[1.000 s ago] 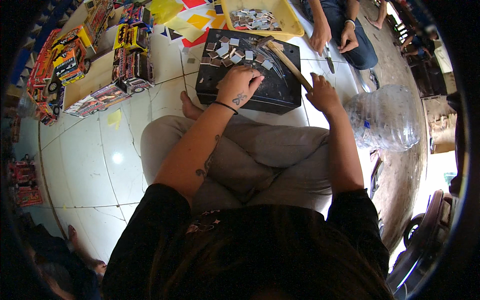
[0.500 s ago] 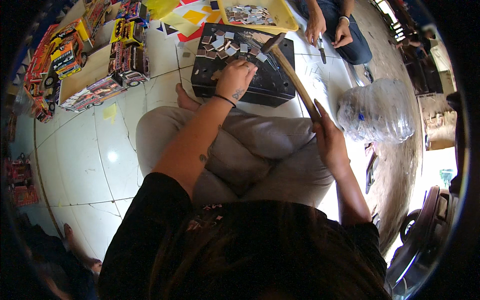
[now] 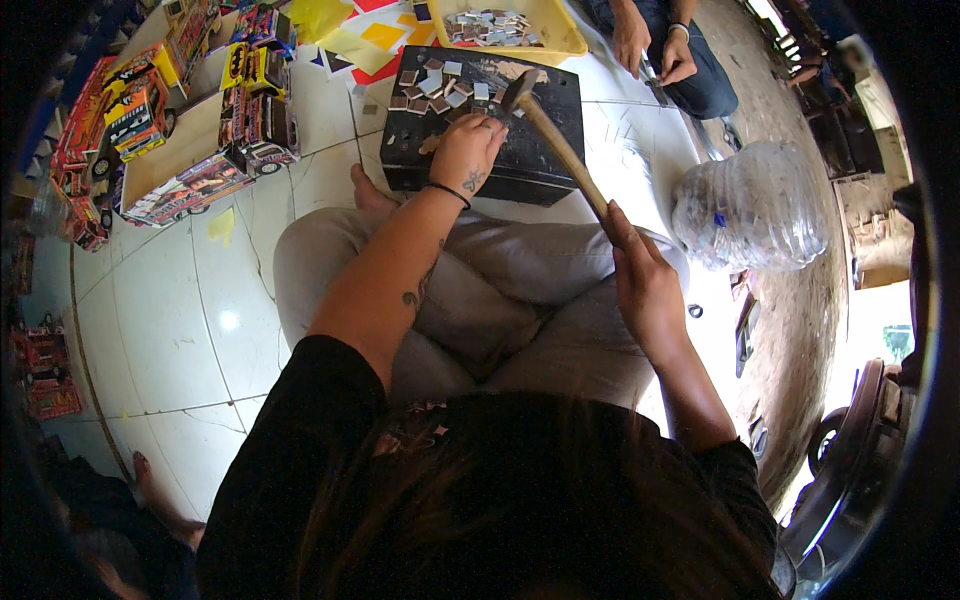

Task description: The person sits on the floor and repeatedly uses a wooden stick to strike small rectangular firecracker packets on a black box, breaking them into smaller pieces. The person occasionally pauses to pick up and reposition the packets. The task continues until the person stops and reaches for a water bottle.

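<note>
Plainly, our right hand (image 3: pixel 643 285) grips the hammer (image 3: pixel 563 148) low on its handle, a sound hold, we judge, for something stiff and head-heavy. Our left hand (image 3: pixel 466 155) bunches its fingers over the block (image 3: pixel 490 184), beside the hammer's head; what they pinch, if anything, we cannot tell.

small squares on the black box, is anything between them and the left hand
Nothing visible stands between the left hand and the small squares just beyond it on the black box; the hammer head is to their right.
</note>
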Motion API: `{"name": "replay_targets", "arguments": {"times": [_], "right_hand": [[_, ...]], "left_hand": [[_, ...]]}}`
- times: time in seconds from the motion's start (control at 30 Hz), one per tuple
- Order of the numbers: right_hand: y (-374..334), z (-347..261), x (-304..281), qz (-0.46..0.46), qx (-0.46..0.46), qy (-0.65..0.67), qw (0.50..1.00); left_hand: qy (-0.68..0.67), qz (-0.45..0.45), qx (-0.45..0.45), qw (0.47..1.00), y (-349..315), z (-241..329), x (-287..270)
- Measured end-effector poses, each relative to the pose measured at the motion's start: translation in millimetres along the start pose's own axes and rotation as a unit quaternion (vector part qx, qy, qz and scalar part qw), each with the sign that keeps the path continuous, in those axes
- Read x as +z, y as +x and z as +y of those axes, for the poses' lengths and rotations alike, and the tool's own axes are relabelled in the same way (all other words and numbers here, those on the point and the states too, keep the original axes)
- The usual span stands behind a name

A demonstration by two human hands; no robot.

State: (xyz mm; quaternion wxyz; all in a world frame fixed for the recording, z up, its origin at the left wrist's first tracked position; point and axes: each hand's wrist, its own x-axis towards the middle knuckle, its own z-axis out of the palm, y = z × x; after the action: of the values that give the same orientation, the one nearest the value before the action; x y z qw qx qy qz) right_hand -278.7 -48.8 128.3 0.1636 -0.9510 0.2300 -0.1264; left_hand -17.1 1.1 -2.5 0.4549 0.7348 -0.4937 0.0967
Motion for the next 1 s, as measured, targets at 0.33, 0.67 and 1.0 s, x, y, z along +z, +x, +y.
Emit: {"name": "replay_targets", "arguments": {"times": [0.33,0.67,1.0], "right_hand": [[-2,3,2,0.018,0.003,0.008,1.000],[0,6,0,0.012,0.023,0.022,0.999],[35,43,6,0.046,0.029,0.063,0.997]], "left_hand": [[-0.005,0.006,0.001,1.000,-1,-1,1],[-0.012,0.007,0.009,1.000,1,1,-1],[-0.004,-0.004,-0.006,1.000,-3,2,-1]]}}
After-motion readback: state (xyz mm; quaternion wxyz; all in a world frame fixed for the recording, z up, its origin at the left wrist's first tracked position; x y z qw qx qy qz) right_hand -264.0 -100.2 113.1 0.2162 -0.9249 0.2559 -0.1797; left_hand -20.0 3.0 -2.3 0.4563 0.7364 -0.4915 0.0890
